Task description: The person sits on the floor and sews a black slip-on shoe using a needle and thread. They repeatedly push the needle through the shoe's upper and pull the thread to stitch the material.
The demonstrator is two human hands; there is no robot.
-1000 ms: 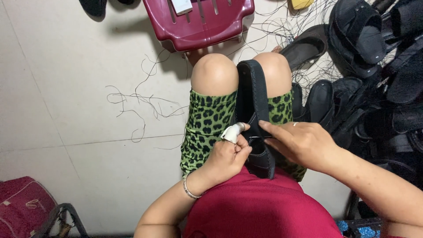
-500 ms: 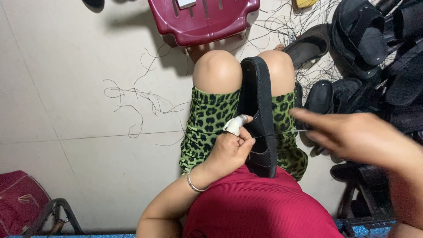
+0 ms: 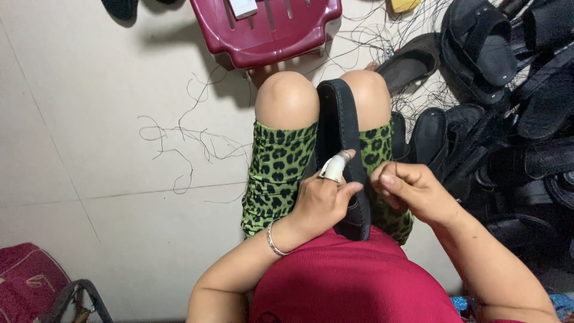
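I grip the sandal (image 3: 342, 149) in my left hand (image 3: 320, 200), stitching; my right hand (image 3: 412, 191) pinches thread, ready to pull taut.

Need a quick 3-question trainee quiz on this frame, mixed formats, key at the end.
1. True or false: the black sandal sole lies flat on the floor.
2. Which hand grips the sole? A) left hand B) right hand C) neither
3. Fill in: the maroon plastic stool stands on the floor just beyond the person's ____.

Key:
1. False: it stands on edge between the knees.
2. A; its white-taped finger presses against the sole. The right hand is pinched shut beside it, seemingly on a thin thread.
3. knees
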